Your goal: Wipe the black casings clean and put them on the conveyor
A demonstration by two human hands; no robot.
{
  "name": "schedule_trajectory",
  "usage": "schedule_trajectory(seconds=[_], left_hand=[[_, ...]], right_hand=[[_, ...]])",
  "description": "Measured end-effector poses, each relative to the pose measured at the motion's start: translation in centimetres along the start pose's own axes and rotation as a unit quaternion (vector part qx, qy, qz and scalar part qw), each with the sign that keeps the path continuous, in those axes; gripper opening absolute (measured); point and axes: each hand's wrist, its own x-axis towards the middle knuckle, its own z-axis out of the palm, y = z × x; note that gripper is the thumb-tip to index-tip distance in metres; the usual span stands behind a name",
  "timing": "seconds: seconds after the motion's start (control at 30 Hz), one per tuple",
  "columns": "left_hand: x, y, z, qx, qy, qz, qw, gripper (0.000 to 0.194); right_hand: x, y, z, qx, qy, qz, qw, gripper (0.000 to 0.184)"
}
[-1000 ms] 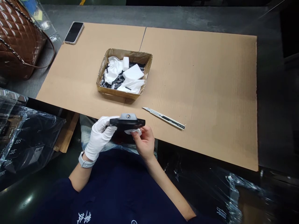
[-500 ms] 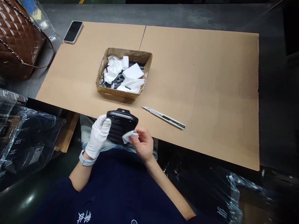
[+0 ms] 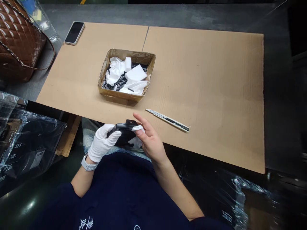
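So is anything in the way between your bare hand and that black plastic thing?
Only a small white cloth. It sits at the fingertips of the bare right hand, between them and the black plastic device held in the white-gloved left hand. Nothing else visible stands between them.

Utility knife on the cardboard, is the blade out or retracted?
Out: the utility knife has a narrow silver blade extending past its body and ending in a point.

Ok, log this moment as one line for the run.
left hand: white glove, holds black ribbed casing | right hand: bare, white cloth pinched against casing | nearby: utility knife on cardboard
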Motion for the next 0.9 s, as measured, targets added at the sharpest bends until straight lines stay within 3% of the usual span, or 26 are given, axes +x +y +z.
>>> schedule_trajectory(seconds=[0.07, 0.13, 0.3, 0.57, 0.7, 0.9], left_hand=[[-0.1, -0.3, -0.3, 0.022, 0.002, 0.043, 0.999, 0.018], [-0.1, -0.7, -0.5, 0.041, 0.005, 0.077, 0.996, 0.017], [-0.1, -0.8, -0.6, 0.049, -0.055, 0.094, 0.993, 0.023], [0.2, -0.1, -0.7, 0.082, -0.106, 0.097, 0.986, 0.023], [0.3, -0.2, -0.7, 0.112, -0.120, 0.112, 0.980, 0.023], [0.3, -0.4, -0.4, 0.099, -0.098, 0.114, 0.984, 0.020]], right_hand=[[0.1, -0.2, 0.0, 0.051, -0.037, 0.063, 0.996, 0.048], [0.2, -0.4, 0.0, 0.079, -0.073, 0.106, 0.989, 0.043], [0.5, -1.0, -0.3, 0.142, -0.079, 0.157, 0.974, 0.033], [0.9, -0.7, -0.2, 0.147, -0.079, 0.187, 0.968, 0.035], [0.8, -0.1, 0.1, 0.119, -0.047, 0.184, 0.975, 0.042], [0.6, 0.3, 0.7, 0.050, -0.011, 0.138, 0.989, 0.048]])
